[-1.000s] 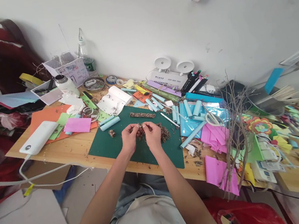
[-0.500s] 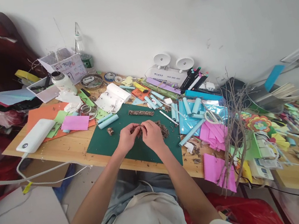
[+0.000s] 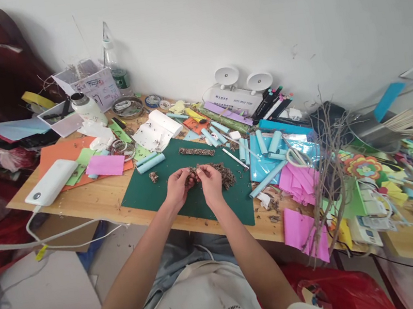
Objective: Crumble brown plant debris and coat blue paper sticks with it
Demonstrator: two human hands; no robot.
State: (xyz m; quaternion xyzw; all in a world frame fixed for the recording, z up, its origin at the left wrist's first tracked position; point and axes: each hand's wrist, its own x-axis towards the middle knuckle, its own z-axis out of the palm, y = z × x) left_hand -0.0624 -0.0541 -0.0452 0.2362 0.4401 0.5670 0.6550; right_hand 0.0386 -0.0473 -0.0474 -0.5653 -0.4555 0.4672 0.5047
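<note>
Over the dark green cutting mat (image 3: 142,195), my left hand (image 3: 178,187) and my right hand (image 3: 211,183) pinch a small clump of brown dried plant bits (image 3: 194,173) between their fingertips. Part of the clump is hidden by the fingers. Right behind my right hand lies a loose pile of the same brown bits (image 3: 227,176). A roll covered in brown bits (image 3: 196,151) lies farther back on the mat. To the left of my left hand sits a small brown piece (image 3: 153,177). Two light blue paper rolls (image 3: 151,163) rest at the mat's left edge.
More blue rolls (image 3: 269,180), pink paper (image 3: 305,233), scissors (image 3: 298,157) and a bundle of twigs (image 3: 331,176) crowd the right side. On the left are a white power bank (image 3: 51,182), a bottle (image 3: 87,109) and coloured paper. A white emergency light (image 3: 235,99) stands against the wall.
My hands have moved slightly apart and turned, so more of the brown clump shows between the fingertips. The whole view has shifted a little.
</note>
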